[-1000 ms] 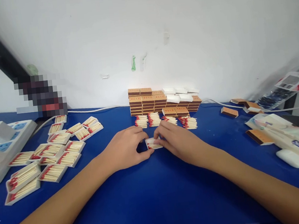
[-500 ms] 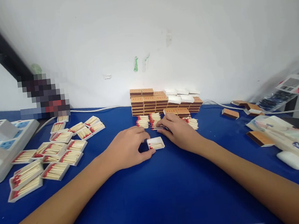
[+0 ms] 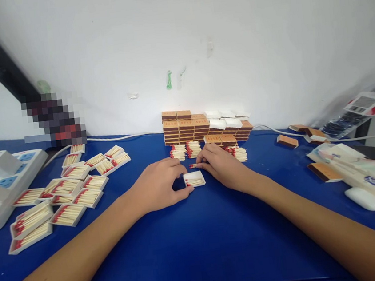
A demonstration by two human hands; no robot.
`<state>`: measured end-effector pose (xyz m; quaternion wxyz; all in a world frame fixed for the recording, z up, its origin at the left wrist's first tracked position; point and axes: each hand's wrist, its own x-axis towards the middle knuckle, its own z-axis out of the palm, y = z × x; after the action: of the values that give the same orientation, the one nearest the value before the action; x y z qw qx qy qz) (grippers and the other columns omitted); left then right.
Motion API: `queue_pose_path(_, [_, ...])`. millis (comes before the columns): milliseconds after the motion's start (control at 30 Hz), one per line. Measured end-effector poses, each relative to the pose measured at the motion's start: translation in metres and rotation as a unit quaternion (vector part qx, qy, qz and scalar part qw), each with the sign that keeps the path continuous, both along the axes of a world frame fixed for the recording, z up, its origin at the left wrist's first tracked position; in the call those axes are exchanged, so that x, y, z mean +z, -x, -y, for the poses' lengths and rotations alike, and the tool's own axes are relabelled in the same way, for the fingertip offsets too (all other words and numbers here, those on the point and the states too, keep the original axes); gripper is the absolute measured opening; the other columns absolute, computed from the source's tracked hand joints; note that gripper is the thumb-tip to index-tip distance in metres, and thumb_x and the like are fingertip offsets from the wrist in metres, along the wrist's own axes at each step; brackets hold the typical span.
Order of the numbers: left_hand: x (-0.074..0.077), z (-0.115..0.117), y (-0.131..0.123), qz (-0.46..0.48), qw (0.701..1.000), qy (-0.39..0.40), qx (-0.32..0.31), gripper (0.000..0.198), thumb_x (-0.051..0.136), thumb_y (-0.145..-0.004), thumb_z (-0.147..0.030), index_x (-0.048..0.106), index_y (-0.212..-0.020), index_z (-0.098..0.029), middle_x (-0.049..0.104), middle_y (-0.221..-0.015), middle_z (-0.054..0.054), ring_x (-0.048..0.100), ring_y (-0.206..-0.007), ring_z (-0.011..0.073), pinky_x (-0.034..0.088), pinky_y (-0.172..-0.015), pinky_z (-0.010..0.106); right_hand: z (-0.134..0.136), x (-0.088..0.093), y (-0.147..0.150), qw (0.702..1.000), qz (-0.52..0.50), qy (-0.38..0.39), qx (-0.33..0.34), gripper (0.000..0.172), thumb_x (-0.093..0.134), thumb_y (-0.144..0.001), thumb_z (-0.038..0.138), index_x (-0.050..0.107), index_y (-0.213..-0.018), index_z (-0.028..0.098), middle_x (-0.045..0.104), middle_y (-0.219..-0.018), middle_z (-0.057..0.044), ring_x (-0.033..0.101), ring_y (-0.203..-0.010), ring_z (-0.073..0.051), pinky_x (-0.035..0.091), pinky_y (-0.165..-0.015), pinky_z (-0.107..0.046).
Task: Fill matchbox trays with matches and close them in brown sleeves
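Observation:
My left hand (image 3: 161, 184) is closed on the left end of a white matchbox tray (image 3: 198, 175), thumb in front and fingers behind. A few red-tipped matches lie along the tray's near side. Just behind it, my right hand (image 3: 218, 164) pinches matches (image 3: 193, 166) between thumb and fingers, their red heads pointing left. Loose match piles (image 3: 194, 149) lie on the blue table beyond my hands, one of them partly covered by my right hand. Against the wall stands a stack of brown matchboxes (image 3: 186, 129), with several white trays (image 3: 217, 124) on its right part.
Several match-filled trays (image 3: 68, 214) spread over the left side, near a white power strip (image 3: 32, 163). On the right lie loose matchbox sleeves (image 3: 287, 141), a tissue pack (image 3: 361, 171) and a white rounded object (image 3: 364, 198). A white cable (image 3: 120, 137) runs along the wall.
My right hand has drawn matches from the middle pile toward the tray, and they now show apart from it. My left hand still holds the tray in place.

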<state>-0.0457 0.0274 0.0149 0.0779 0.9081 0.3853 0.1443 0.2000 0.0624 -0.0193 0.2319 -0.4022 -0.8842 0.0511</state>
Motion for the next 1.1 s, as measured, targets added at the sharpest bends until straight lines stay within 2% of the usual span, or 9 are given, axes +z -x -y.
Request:
queue_pose_path(233, [-0.002,0.0,0.001,-0.002,1.0,-0.004,-0.004,0.029,0.07,-0.094,-0.044,0.073,-0.108,-0.019,0.071,-0.1,0.006,0.067,-0.094,0.0238,0.051,-0.078,0.036,0.006,0.007,-0.003,1.0,0.006,-0.003,-0.002,0.013,0.053,-0.107,0.024,0.059,-0.096,0.022,0.061,-0.102,-0.01,0.058,-0.1,-0.027,0.05,-0.086,-0.041])
queue_pose_path(467, [-0.001,0.0,0.001,0.0,1.0,-0.002,-0.004,0.026,0.07,-0.094,-0.044,0.073,-0.103,-0.02,0.072,-0.098,0.005,0.068,-0.094,0.0235,0.051,-0.078,0.035,0.029,0.024,-0.001,0.999,-0.024,0.034,0.025,0.013,0.052,-0.107,0.025,0.061,-0.098,0.024,0.062,-0.104,-0.009,0.059,-0.1,-0.025,0.051,-0.085,-0.04])
queue_pose_path(633, [-0.001,0.0,0.001,-0.002,1.0,-0.004,-0.011,0.025,0.069,-0.094,-0.043,0.071,-0.101,-0.019,0.071,-0.098,0.005,0.067,-0.094,0.0237,0.051,-0.079,0.036,0.042,0.027,0.009,0.997,-0.012,0.058,0.041,0.014,0.052,-0.105,0.023,0.064,-0.1,0.023,0.063,-0.103,-0.009,0.061,-0.096,-0.024,0.053,-0.08,-0.038])
queue_pose_path(767, [-0.001,0.0,0.001,0.004,1.0,0.001,-0.017,0.025,0.07,-0.094,-0.042,0.072,-0.103,-0.02,0.071,-0.099,0.004,0.067,-0.094,0.023,0.05,-0.078,0.035,0.032,0.026,0.0,0.998,-0.032,0.038,0.048,0.017,0.05,-0.107,0.023,0.067,-0.106,0.024,0.063,-0.104,-0.009,0.061,-0.099,-0.025,0.052,-0.086,-0.04])
queue_pose_path(833, [-0.001,0.0,0.001,0.006,1.0,0.007,-0.019,0.027,0.071,-0.093,-0.043,0.073,-0.106,-0.02,0.07,-0.097,0.004,0.067,-0.092,0.0223,0.049,-0.076,0.034,0.022,0.025,-0.012,0.998,-0.032,0.022,0.048,0.022,0.048,-0.106,0.02,0.068,-0.115,0.025,0.062,-0.109,-0.01,0.059,-0.107,-0.027,0.051,-0.092,-0.044])
queue_pose_path(933, [0.0,0.0,0.001,0.006,1.0,0.015,-0.023,0.028,0.071,-0.092,-0.043,0.074,-0.107,-0.019,0.069,-0.095,0.004,0.066,-0.089,0.0217,0.049,-0.075,0.034,0.008,0.022,-0.026,0.998,0.003,0.041,0.055,0.033,0.049,-0.104,0.019,0.067,-0.13,0.03,0.059,-0.115,-0.011,0.057,-0.113,-0.029,0.05,-0.097,-0.048])
queue_pose_path(1000, [0.0,0.001,0.001,0.004,1.0,0.018,-0.024,0.028,0.07,-0.093,-0.043,0.074,-0.108,-0.019,0.069,-0.095,0.004,0.066,-0.089,0.0214,0.049,-0.075,0.034,0.004,0.021,-0.028,0.997,0.019,0.05,0.061,0.032,0.05,-0.104,0.019,0.068,-0.129,0.03,0.058,-0.114,-0.011,0.056,-0.112,-0.029,0.05,-0.097,-0.048])
queue_pose_path(1100, [0.001,0.001,0.001,0.001,1.0,0.02,-0.023,0.028,0.069,-0.093,-0.042,0.074,-0.108,-0.019,0.069,-0.096,0.004,0.066,-0.088,0.0211,0.049,-0.075,0.034,0.003,0.02,-0.021,0.996,0.028,0.048,0.063,0.022,0.053,-0.104,0.022,0.071,-0.117,0.027,0.059,-0.11,-0.011,0.055,-0.107,-0.028,0.049,-0.092,-0.045])
